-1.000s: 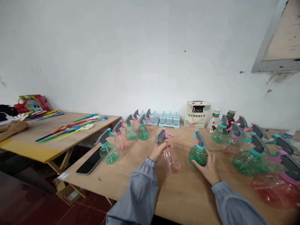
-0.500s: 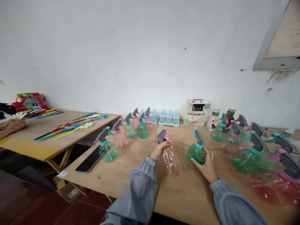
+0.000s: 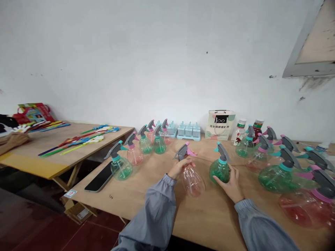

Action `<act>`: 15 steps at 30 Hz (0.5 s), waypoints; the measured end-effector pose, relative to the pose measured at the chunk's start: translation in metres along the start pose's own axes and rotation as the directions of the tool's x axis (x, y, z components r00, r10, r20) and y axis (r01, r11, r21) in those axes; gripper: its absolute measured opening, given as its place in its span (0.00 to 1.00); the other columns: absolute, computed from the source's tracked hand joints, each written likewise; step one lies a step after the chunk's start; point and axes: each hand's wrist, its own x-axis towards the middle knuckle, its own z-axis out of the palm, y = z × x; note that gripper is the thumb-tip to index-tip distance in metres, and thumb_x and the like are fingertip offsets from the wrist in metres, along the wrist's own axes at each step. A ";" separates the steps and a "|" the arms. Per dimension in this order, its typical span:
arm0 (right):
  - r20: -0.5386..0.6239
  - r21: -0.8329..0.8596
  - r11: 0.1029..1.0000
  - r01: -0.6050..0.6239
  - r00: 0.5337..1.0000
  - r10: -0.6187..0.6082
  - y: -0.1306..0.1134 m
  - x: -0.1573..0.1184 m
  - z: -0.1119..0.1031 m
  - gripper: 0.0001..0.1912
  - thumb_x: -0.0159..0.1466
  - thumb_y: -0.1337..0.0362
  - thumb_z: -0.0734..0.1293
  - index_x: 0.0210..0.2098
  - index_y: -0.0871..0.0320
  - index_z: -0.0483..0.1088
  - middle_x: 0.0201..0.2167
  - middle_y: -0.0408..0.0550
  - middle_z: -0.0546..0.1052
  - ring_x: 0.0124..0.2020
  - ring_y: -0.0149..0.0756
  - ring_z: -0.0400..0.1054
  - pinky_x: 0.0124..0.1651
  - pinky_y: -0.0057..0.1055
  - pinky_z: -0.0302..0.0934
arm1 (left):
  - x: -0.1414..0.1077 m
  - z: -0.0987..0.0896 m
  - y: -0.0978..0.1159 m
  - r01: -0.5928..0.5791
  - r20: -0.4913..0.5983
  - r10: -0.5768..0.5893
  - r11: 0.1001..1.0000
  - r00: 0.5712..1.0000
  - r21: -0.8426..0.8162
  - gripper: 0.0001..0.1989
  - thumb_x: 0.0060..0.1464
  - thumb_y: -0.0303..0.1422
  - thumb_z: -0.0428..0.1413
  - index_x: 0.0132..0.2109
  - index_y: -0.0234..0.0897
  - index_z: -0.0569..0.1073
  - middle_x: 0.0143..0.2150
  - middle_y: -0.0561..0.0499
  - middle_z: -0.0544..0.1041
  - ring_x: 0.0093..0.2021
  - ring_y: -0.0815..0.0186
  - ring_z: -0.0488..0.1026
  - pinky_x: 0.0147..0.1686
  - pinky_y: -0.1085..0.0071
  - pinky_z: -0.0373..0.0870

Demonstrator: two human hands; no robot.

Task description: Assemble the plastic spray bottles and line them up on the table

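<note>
My left hand is wrapped round the neck of a clear pink spray bottle, whose grey and pink trigger head tilts up to the left. My right hand grips the lower side of a green spray bottle with a turquoise collar, thumb in front and fingers behind. A gap lies between the two bottles. Left of my left hand stands another green spray bottle, with pink and green ones behind it. Several more, including a large pink one, stand to the right.
A black phone lies on the brown table at the left. Light blue moulds, a paper bag and two capped bottles stand near the wall. On the left table are colourful hand-shaped sticks and another person's hand.
The pink bottle's trigger head has turned slightly in my left hand, and the fingers have shifted a little at its neck. My right hand and the green bottle look almost unchanged.
</note>
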 end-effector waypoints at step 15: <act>0.006 0.004 1.000 -0.008 1.000 0.008 -0.002 0.001 -0.001 0.49 0.52 0.32 0.68 0.61 0.58 0.60 0.49 0.55 0.63 0.55 0.52 0.62 0.61 0.53 0.57 | -0.005 -0.025 0.018 -0.184 -0.104 0.244 0.898 0.964 0.398 0.08 0.41 0.35 0.66 0.31 0.39 0.77 0.28 0.49 0.77 0.34 0.60 0.74 0.40 0.64 0.71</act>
